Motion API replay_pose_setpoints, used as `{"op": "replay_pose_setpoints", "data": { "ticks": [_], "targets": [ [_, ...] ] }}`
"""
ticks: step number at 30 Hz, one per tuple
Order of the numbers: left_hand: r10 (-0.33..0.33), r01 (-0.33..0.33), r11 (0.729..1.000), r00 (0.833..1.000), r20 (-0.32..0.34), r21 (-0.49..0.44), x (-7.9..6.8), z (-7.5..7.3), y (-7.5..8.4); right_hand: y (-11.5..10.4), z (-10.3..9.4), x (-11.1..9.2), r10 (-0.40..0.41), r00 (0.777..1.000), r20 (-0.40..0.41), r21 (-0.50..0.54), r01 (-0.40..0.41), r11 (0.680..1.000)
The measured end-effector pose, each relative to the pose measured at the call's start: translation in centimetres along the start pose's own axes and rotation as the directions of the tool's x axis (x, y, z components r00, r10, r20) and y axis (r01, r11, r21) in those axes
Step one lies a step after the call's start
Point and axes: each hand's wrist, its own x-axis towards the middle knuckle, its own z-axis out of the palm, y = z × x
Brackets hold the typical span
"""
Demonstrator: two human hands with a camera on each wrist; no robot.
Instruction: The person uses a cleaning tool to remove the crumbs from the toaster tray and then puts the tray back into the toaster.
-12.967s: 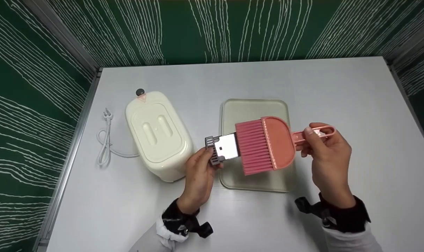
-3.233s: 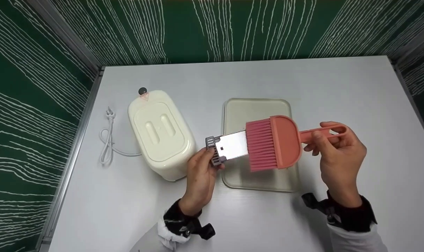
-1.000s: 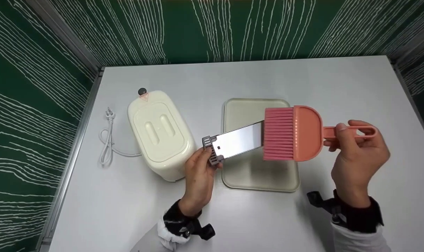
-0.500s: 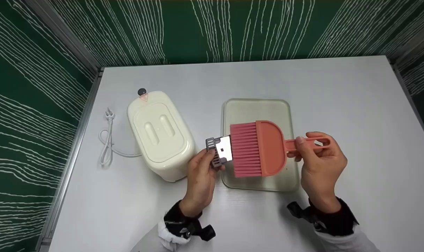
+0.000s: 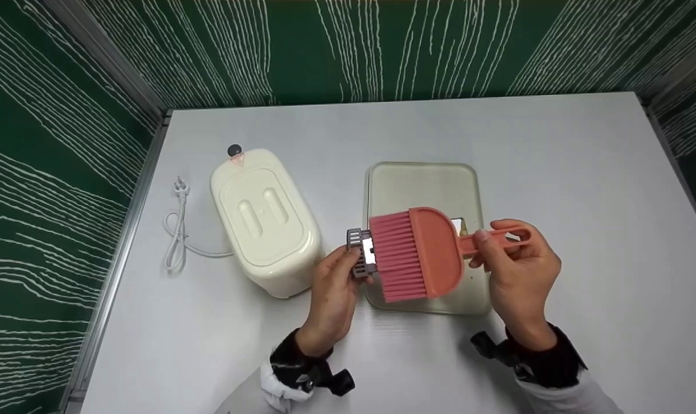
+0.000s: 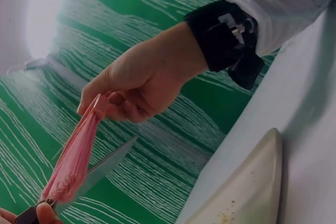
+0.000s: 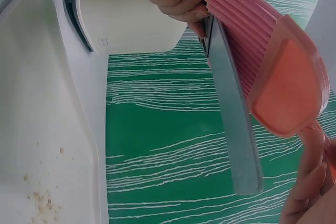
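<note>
My left hand (image 5: 333,293) grips the grey slotted end of a flat metal crumb tray (image 7: 233,114), thumb on top. The tray's metal plate extends to the right, tilted in the wrist views. My right hand (image 5: 523,276) holds the handle of a small coral hand brush (image 5: 437,253) between thumb and curled fingers. The brush's pink bristles lie over the plate close to my left fingers, hiding most of it in the head view. Beyond the brush head shows the plate's far corner. Below both, a beige serving tray (image 5: 423,178) bears scattered brown crumbs (image 7: 42,200).
A cream toaster (image 5: 262,213) with a lid on top stands to the left of my left hand. Its white power cord (image 5: 178,236) lies bundled on the white table (image 5: 302,138) farther left. Green walls with white lines surround the table.
My right hand has swept the brush leftward and toward me along the crumb tray, up to its grey end. The left hand keeps its grip, shifted slightly right.
</note>
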Motion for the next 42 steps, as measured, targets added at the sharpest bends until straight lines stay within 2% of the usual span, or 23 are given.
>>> {"op": "replay_pose_setpoints", "data": {
  "ticks": [6, 14, 33, 42],
  "targets": [
    [-0.025, 0.025, 1.0, 1.0, -0.001, 0.009, 0.0, 0.0, -0.2, 0.2, -0.2, 0.1, -0.082, 0.996, 0.018, -0.107, 0.084, 0.991],
    [-0.036, 0.036, 0.999, 0.999, -0.012, 0.008, 0.0, 0.0, -0.2, 0.2, -0.3, 0.2, -0.107, 0.994, -0.023, -0.196, 0.101, 0.975],
    [-0.015, 0.013, 1.0, 0.998, -0.066, -0.026, 0.2, 0.0, 0.2, -0.6, -1.7, 2.2, -0.098, 0.983, -0.158, -0.088, 0.085, 0.992],
    [-0.014, 0.013, 1.0, 0.998, -0.066, -0.018, 0.1, 0.0, 0.6, -1.1, -2.4, 3.3, -0.067, 0.968, -0.242, -0.032, 0.061, 0.998]
  ]
}}
